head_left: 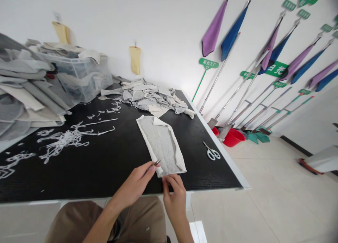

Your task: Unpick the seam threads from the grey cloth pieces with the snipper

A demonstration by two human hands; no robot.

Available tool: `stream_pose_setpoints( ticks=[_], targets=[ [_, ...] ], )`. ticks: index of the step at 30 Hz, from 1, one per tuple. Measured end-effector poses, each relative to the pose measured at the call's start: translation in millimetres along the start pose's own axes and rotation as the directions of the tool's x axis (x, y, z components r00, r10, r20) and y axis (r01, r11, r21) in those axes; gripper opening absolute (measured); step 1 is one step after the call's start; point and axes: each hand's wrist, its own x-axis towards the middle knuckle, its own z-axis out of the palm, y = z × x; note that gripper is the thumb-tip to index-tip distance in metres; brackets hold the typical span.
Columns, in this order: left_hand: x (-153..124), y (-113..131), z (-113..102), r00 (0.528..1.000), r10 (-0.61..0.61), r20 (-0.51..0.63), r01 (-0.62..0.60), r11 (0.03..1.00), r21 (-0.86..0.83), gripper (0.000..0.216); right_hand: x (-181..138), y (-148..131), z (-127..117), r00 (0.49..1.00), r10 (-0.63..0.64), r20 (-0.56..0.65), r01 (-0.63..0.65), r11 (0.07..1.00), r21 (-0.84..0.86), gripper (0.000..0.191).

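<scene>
A person seated at a black-topped work table (111, 165) works on a grey felted fabric panel with a folded cream border (161, 144), which lies flat near the table's front edge, its near end just in front of both hands. The left hand (134, 185) is closed around a slim metal hand tool (154, 164), whose tip meets the panel's near left corner; whether it is tweezers or thread snips cannot be told. The right hand (174, 197) pinches the panel's near edge between thumb and fingers. The two hands sit close together but do not touch.

A pair of white-handled scissors (212, 153) lies on the table just right of the panel, near the table's right edge. Loose white trimmed strips (66, 137) are scattered across the left of the table top. Behind the panel is a heap of grey and cream fabric pieces (150, 97). At the far left, stacks of folded grey and cream cloth (23, 95) lean beside a clear plastic storage bin (84, 79) filled with more cloth. Along the white wall on the right, mops with purple and blue cloth heads (232, 33) hang under green signs (208, 63), above a red basin (233, 137) on the tiled floor.
</scene>
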Motion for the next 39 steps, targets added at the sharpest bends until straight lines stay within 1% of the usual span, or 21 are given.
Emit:
stream_pose_setpoints(
  ticks=[1,2,4,5,7,9,11,16,20,25,28,33,35,39],
  targets=[
    [-6.2,-4.9,1.7,0.993,-0.093,0.067,0.098,0.992,-0.084,0.05,-2.1,-1.2,-1.6,1.0,0.027,0.002,-0.027,0.998,0.058,0.02],
    [-12.4,-10.8,3.3,0.974,-0.185,0.134,0.206,0.965,-0.164,0.054,-4.1,-2.8,-3.2,0.998,0.069,0.001,-0.069,0.992,0.106,0.019],
    [-23.8,-24.2,5.7,0.919,-0.325,0.222,0.379,0.881,-0.282,0.062,-7.6,-6.2,-5.7,0.987,0.163,-0.005,-0.159,0.972,0.173,0.019],
    [-28.7,-30.7,6.7,0.899,-0.368,0.236,0.429,0.845,-0.319,0.066,-8.9,-7.6,-6.4,0.98,0.201,-0.012,-0.195,0.961,0.197,0.019],
    [-36.4,-41.1,8.7,0.884,-0.41,0.226,0.467,0.802,-0.372,0.071,-10.7,-9.1,-6.7,0.969,0.244,-0.02,-0.233,0.943,0.236,0.02],
    [-41.1,-46.5,11.8,0.882,-0.425,0.205,0.472,0.78,-0.412,0.073,-11.4,-8.8,-6.2,0.968,0.249,-0.018,-0.235,0.934,0.269,0.02],
    [-43.2,-47.1,16.6,0.882,-0.428,0.198,0.47,0.766,-0.439,0.075,-11.6,-6.9,-5.8,0.972,0.232,-0.021,-0.216,0.932,0.291,0.02],
    [-41.9,-38.0,33.2,0.886,-0.421,0.195,0.462,0.762,-0.454,0.08,-12.0,0.1,-5.4,0.982,0.173,-0.071,-0.144,0.942,0.302,0.021],
    [-42.3,-33.3,44.1,0.893,-0.41,0.188,0.449,0.769,-0.456,0.081,-12.6,2.7,-4.1,0.985,0.111,-0.128,-0.069,0.953,0.295,0.017],
    [-41.9,-38.5,54.6,0.902,-0.376,0.213,0.431,0.741,-0.516,0.071,-14.0,3.5,-4.2,0.987,0.086,-0.134,-0.037,0.943,0.33,0.015],
    [-38.7,-43.2,61.8,0.915,-0.367,0.168,0.395,0.732,-0.555,0.065,-15.1,3.7,-5.0,0.988,0.06,-0.144,-0.015,0.954,0.3,0.015],
    [-33.6,-46.4,73.3,0.936,-0.343,0.081,0.33,0.775,-0.539,0.057,-15.6,3.5,-4.2,0.991,0.048,-0.123,-0.011,0.957,0.289,0.018],
    [-32.1,-45.6,75.4,0.93,-0.36,0.069,0.34,0.777,-0.529,0.055,-15.7,4.0,-3.9,0.992,0.049,-0.118,-0.012,0.955,0.296,0.017],
    [-31.0,-42.7,74.7,0.92,-0.377,0.103,0.372,0.761,-0.532,0.05,-17.0,7.0,-3.8,0.99,0.074,-0.121,-0.03,0.942,0.334,0.015]
  ],
)
